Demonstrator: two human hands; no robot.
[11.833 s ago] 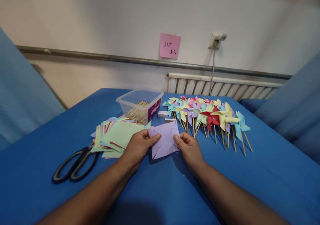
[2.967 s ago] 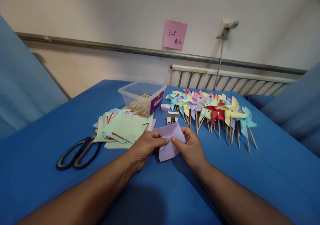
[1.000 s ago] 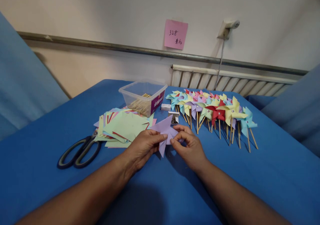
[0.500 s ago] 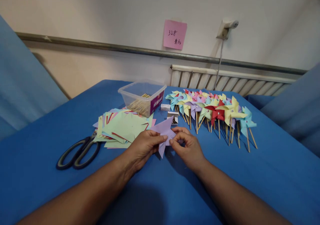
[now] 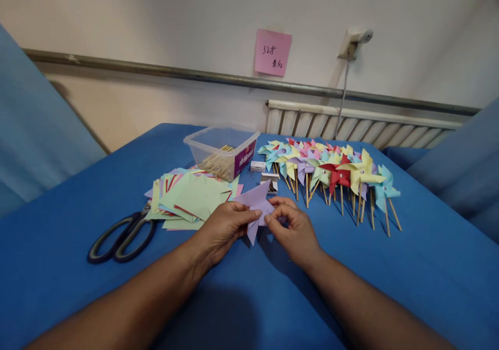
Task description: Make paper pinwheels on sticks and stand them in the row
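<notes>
A lilac paper square (image 5: 255,200), cut and folded into pointed flaps, sits between my two hands just above the blue cloth. My left hand (image 5: 224,228) pinches its left side with thumb and forefinger. My right hand (image 5: 293,227) pinches the folded middle from the right, its fingertips almost touching my left thumb. One flap points up and away from me, another points down toward me. A small open box (image 5: 270,182) lies just behind the paper.
A pile of coloured paper squares (image 5: 191,198) lies to the left, with black scissors (image 5: 120,237) beside it. A clear plastic tub of wooden sticks (image 5: 222,152) stands behind. Several finished pinwheels on sticks (image 5: 331,176) lie in a row to the right on the blue table (image 5: 429,267).
Over the earlier frames the flat lilac square was folded inward into pointed flaps. In the last second my hands and the paper have hardly moved.
</notes>
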